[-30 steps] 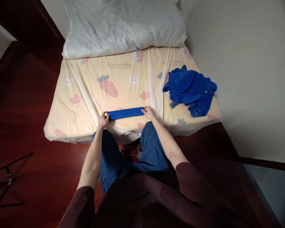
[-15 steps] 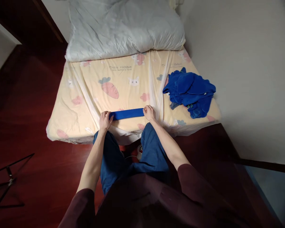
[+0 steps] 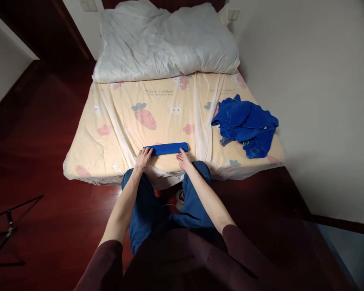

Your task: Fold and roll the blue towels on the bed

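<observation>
A narrow folded strip of blue cloth [image 3: 167,149] lies flat across the sheet near the bed's front edge. My left hand [image 3: 144,157] rests on its left end, fingers over the cloth. At the lower edge near the right end is my right hand [image 3: 183,158], its fingers apart and the fingertips touching the strip. Farther right on the bed sits a crumpled heap of blue clothes [image 3: 245,121], with neither hand near it.
The bed [image 3: 160,113] has a yellow sheet with carrots and rabbits under a sheer cover. A bulky grey-white quilt [image 3: 166,44] lies at its head. A wall [image 3: 315,113] runs along the right. A black metal stand [image 3: 9,226] is on the floor at left.
My right hand has moved from the strip's right end to its lower edge and its fingers have spread. The view has shifted, showing more of the bed's head.
</observation>
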Demonstrator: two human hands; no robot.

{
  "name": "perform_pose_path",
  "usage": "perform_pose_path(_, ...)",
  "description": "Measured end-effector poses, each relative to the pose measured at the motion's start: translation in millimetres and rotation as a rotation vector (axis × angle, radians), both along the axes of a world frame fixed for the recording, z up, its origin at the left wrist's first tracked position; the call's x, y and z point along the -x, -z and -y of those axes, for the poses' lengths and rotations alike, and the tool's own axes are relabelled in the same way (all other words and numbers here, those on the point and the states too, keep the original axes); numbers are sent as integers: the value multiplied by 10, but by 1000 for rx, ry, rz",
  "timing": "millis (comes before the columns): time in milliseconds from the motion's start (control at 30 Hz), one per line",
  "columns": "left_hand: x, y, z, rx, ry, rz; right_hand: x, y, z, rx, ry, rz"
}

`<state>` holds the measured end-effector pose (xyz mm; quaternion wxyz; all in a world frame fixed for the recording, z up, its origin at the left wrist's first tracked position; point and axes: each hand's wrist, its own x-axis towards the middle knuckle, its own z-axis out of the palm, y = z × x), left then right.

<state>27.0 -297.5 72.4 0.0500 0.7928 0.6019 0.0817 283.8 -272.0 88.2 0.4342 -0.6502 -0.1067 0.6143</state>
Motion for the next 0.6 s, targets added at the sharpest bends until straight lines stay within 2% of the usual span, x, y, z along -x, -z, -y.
perform_pose_path(100,-55,21,-23,6,-43,-33,5,39,-129,29,95,46)
perform_pose_path(167,-91,43,-40,7,-55,-53,15,81,-206,-5,111,67)
perform_pose_path(400,-107,92,-76,-2,-96,-64,141,223,-486,-164,50,60)
perform_pose_path(500,-96,113,-83,1,-96,-45,218,223,-566,-198,51,152)
perform_pose_path(600,-97,142,-99,-3,-133,-6,305,147,-627,-322,57,170)
